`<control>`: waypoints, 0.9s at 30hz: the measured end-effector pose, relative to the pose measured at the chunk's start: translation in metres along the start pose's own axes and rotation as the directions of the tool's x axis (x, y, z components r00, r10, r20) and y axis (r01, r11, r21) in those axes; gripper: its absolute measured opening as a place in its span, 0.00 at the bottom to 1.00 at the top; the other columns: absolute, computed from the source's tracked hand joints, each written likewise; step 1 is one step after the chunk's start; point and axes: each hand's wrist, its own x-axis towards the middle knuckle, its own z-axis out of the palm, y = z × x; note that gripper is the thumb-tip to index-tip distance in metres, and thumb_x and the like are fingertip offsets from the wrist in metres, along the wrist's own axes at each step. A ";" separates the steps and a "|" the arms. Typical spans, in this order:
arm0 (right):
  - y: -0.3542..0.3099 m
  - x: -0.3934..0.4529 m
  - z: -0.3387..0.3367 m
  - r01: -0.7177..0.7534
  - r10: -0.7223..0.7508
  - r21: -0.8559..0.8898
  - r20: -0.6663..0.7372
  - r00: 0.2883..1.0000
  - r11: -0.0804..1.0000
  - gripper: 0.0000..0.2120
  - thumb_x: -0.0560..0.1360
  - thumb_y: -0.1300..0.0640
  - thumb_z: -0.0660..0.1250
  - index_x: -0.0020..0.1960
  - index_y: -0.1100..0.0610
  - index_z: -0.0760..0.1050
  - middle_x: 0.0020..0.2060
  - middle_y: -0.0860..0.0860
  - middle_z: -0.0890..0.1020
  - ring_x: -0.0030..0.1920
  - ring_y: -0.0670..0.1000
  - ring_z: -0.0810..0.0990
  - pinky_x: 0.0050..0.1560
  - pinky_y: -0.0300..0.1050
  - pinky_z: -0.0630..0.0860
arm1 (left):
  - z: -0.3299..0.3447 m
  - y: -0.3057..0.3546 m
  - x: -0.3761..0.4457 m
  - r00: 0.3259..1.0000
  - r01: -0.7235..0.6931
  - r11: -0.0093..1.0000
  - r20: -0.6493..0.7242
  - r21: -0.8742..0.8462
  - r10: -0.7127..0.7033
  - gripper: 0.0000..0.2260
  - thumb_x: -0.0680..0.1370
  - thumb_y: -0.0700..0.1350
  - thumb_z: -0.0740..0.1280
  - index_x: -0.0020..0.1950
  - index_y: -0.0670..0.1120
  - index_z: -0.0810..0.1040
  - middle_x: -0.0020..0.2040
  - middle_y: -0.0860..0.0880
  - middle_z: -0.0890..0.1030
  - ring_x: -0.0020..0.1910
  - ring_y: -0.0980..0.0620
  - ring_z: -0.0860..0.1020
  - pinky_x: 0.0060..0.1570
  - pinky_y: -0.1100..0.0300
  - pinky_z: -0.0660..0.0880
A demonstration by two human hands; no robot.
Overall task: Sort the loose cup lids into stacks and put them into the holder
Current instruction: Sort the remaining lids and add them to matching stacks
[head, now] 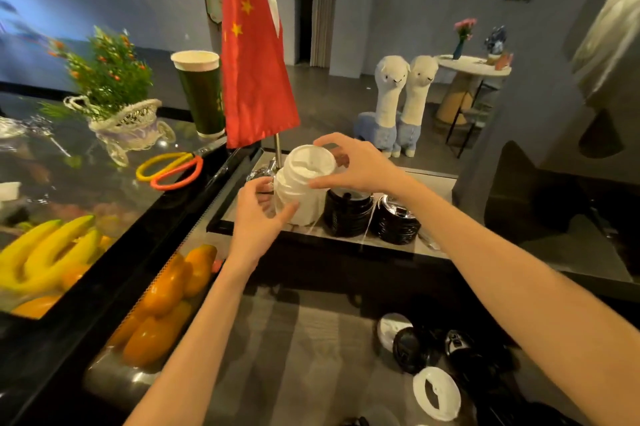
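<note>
Loose lids (437, 392) lie on the tabletop (304, 349) at five o'clock. Beyond them, left hand (258, 214) and right hand (349, 162) grip the leaning white stack (304, 183) over the holder (349, 242); tilted further, it could spill.

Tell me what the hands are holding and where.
Both hold the white lid stack: the right hand at its top rim, the left hand at its lower side.

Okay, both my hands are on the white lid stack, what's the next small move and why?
Probably ease the stack of white plastic cup lids straight down into the holder, beside the two stacks of black lids. It leans between the left hand and right hand, and loose lids still wait on the counter.
</note>
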 end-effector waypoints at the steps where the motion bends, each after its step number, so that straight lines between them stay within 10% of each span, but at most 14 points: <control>1: 0.002 0.010 0.002 -0.012 0.012 -0.027 0.029 1.000 1.000 0.37 0.69 0.43 0.80 0.73 0.50 0.71 0.64 0.47 0.81 0.61 0.46 0.79 0.67 0.50 0.76 | 0.001 -0.005 0.005 0.999 -0.014 1.000 0.044 0.013 0.013 0.36 0.70 0.55 0.80 0.73 0.51 0.69 0.68 0.51 0.73 0.64 0.56 0.75 0.64 0.58 0.75; 6: 0.002 0.039 0.006 -0.013 0.020 -0.043 0.174 0.985 0.999 0.36 0.71 0.45 0.79 0.75 0.51 0.70 0.68 0.46 0.77 0.67 0.49 0.76 0.70 0.47 0.72 | 0.013 -0.014 0.026 0.993 -0.100 0.994 0.075 0.052 0.096 0.47 0.64 0.60 0.83 0.76 0.50 0.64 0.71 0.53 0.71 0.68 0.56 0.72 0.65 0.58 0.72; 18: 0.010 0.062 0.002 0.031 0.012 -0.108 0.375 0.927 0.994 0.32 0.73 0.44 0.78 0.74 0.47 0.72 0.69 0.45 0.78 0.66 0.48 0.78 0.71 0.50 0.74 | 0.002 -0.021 0.049 0.972 -0.058 0.998 0.229 0.012 0.053 0.38 0.68 0.52 0.83 0.72 0.56 0.66 0.61 0.62 0.74 0.58 0.70 0.73 0.52 0.73 0.68; 27: 0.009 0.063 0.005 0.082 -0.017 -0.133 0.427 0.904 0.988 0.32 0.75 0.48 0.76 0.76 0.51 0.70 0.69 0.45 0.76 0.68 0.49 0.76 0.71 0.47 0.72 | -0.003 -0.027 0.057 0.958 -0.026 0.999 0.286 0.025 0.018 0.41 0.67 0.54 0.83 0.74 0.53 0.66 0.69 0.54 0.75 0.67 0.55 0.74 0.63 0.60 0.71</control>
